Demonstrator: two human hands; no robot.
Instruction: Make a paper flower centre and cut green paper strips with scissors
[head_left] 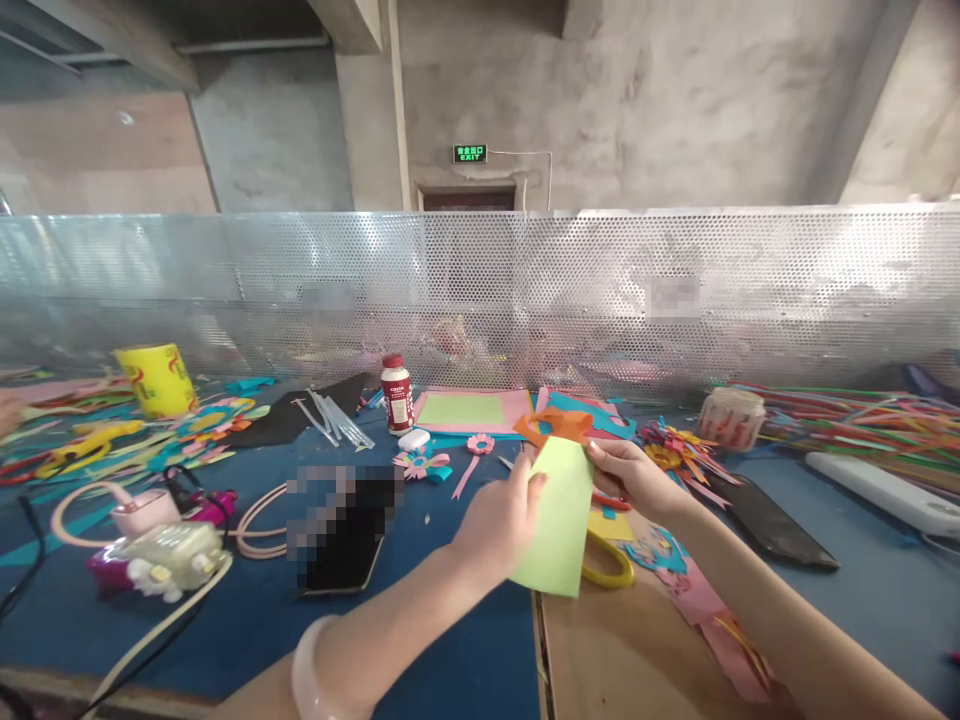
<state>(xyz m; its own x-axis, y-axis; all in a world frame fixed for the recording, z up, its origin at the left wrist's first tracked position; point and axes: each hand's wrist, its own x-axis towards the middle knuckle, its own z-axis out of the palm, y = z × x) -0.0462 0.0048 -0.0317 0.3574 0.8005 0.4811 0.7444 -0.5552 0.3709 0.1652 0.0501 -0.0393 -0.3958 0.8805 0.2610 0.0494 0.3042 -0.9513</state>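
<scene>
A light green sheet of paper is held up at the middle of the view, over the wooden board. My left hand grips its left edge, thumb on the front. At the upper right corner, my right hand pinches the same sheet between thumb and fingers. Partly behind the paper lie scissors with a yellow handle. Just beyond it are orange paper cut-outs and a pink paper flower with a ribbon tail.
A phone lies left, near a power adapter with cables. A red-capped bottle stands behind. Tape rolls, another dark phone, a white power strip and coloured strips lie around. A perforated metal panel closes the back.
</scene>
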